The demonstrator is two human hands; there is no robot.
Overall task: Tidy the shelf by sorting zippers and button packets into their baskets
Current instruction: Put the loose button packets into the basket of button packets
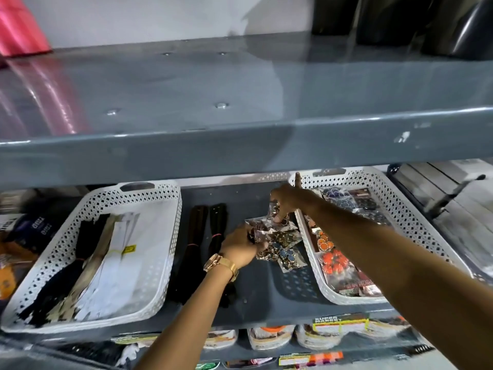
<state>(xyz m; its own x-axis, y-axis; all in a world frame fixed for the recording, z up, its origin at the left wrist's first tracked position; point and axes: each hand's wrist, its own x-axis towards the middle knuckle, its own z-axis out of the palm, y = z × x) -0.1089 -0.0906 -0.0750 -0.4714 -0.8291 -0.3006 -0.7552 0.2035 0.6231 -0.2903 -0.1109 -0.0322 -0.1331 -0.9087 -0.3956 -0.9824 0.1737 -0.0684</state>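
Note:
Two white perforated baskets stand on the grey shelf. The left basket (160, 263) holds black, beige and white zippers (106, 265). The right basket (400, 209) holds button packets (336, 263), orange, blue and dark. Between the baskets lie two bundles of dark zippers (197, 241) and a heap of clear button packets (282, 252). My left hand (240, 244), with a gold watch on the wrist, grips packets at the left of the heap. My right hand (285, 201) pinches a packet at the heap's far end, index finger pointing up.
A grey upper shelf (240, 145) overhangs the work area, close above the hands. Pink material (18, 25) lies at its far left, dark rolls at its far right. Packaged goods (269, 337) sit on the shelf below. Dark items (16, 236) crowd the left of the zipper basket.

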